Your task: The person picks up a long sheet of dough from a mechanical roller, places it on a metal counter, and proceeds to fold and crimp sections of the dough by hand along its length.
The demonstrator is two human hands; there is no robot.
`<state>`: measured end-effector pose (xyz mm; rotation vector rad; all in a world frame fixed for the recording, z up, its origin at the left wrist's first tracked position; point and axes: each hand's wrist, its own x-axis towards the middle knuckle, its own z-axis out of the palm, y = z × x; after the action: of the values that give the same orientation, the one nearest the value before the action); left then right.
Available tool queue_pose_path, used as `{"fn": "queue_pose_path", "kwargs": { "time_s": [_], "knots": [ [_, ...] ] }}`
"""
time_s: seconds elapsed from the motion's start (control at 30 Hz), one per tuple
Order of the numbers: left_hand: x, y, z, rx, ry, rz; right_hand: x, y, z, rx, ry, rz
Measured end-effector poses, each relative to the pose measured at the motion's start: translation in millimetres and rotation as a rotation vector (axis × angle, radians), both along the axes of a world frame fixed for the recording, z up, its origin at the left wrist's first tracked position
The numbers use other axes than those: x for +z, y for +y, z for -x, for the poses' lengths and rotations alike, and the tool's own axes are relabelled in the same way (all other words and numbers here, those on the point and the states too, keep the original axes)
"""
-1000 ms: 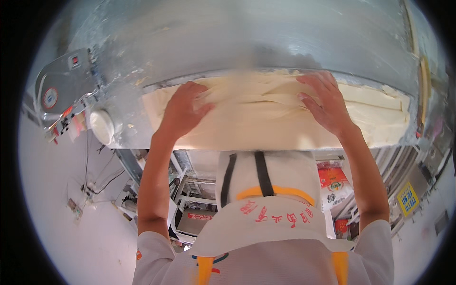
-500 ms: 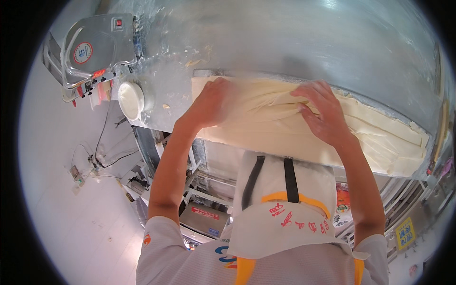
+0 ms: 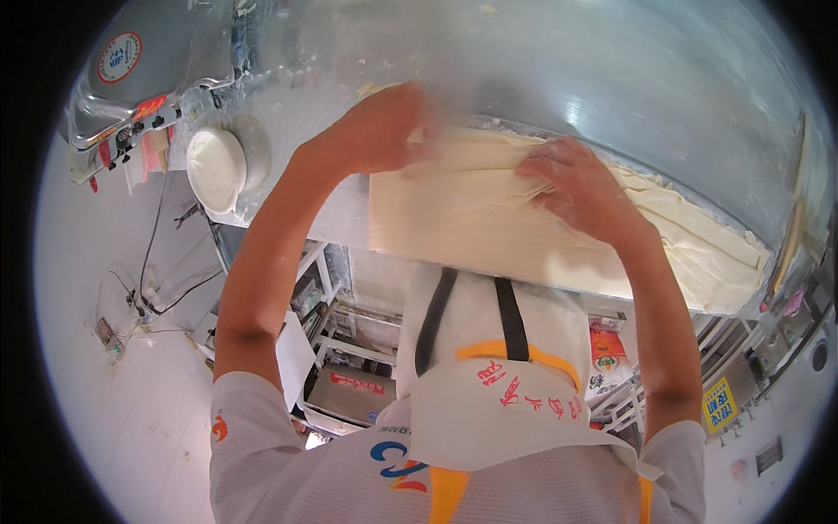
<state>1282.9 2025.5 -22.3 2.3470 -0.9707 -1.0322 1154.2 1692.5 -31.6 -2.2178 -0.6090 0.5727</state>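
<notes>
A long, pale dough sheet (image 3: 497, 236) lies along the near edge of a floury metal counter (image 3: 690, 87), running from the centre of the frame to the lower right. Its left part is fairly smooth; its right part is layered and wrinkled.

Two bare hands work apart from each other. Half a second ago the left hand (image 3: 380, 129) was on the sheet's upper left corner; now it has gone farther up the frame, to the sheet's far edge. Its fingers are blurred, so whether they grip dough cannot be told. The right hand (image 3: 576, 188) remains on the creased middle of the sheet, fingers and thumb bent onto the folds; whether it pinches them is unclear. The view has also shifted, cutting off more of the silver machine (image 3: 161, 52) at upper left.

At the counter's left end stands a round white tub (image 3: 244, 172), in the same place as before. Its inside looks white; the contents cannot be made out. Below the counter, lower left of centre, sits a grey box (image 3: 336, 403) with a red label, its inside out of sight. A red and white bag (image 3: 608, 354) shows right of centre.
</notes>
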Motion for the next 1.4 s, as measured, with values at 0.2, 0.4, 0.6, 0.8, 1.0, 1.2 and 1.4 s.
{"fn": "queue_pose_path", "kwargs": {
  "time_s": [0.2, 0.4, 0.6, 0.8, 1.0, 1.2, 1.4],
  "knots": [
    [-1.4, 11.6, -9.3, 0.032, 0.319, 0.243, -0.8, 2.9, -13.8, -0.070, 0.076, 0.033],
    [-13.8, 15.1, -5.9, 0.004, 0.072, 0.114, -1.9, 11.7, -13.5, -0.164, 0.108, 0.058],
    [-17.4, 22.3, 51.9, 0.262, -0.027, 0.432, -10.4, 12.7, -9.3, -0.271, 0.093, 0.049],
    [-35.7, 18.1, 94.3, 0.144, -0.182, 0.400, -9.7, 11.7, -13.5, -0.256, 0.100, -0.066],
    [-23.0, 6.9, 79.3, 0.713, 0.200, 0.258, -14.5, 4.6, -19.2, -0.353, 0.222, -0.121],
    [-17.5, -4.4, 77.8, 0.851, 0.278, 0.246, -13.5, 3.3, -13.3, -0.509, 0.266, -0.222],
    [-27.2, -0.9, 83.0, 0.985, 0.185, 0.285, -9.7, -2.8, -11.1, -0.544, -0.008, -0.134]
  ]
}}
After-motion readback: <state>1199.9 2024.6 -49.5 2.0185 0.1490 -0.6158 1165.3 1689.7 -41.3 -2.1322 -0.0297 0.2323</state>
